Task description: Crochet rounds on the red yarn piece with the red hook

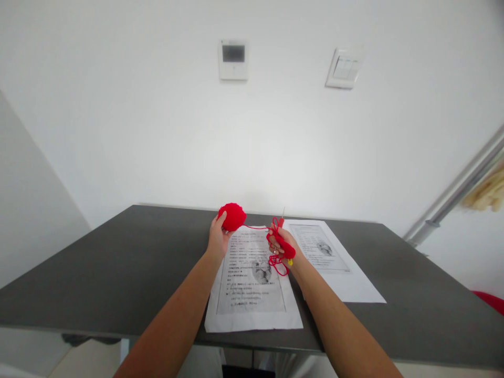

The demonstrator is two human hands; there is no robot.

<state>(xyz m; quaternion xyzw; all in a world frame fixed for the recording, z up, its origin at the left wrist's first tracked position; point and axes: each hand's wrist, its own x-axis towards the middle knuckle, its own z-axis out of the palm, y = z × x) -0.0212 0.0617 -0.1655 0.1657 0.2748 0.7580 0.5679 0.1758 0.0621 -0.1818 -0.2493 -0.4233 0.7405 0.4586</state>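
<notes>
My left hand grips a ball of red yarn above the far end of a printed sheet. A single strand of yarn runs from the ball across to my right hand. In that hand, closed, are a bunched red yarn piece and what looks like a crochet hook, its thin metal tip pointing up. Loose red loops hang below the fingers. A small yellow bit shows at the lower end; what it belongs to is unclear.
A second printed sheet lies right of the first on the dark table. The table's far edge meets a white wall with a panel and a switch. A grey pole slants at the right.
</notes>
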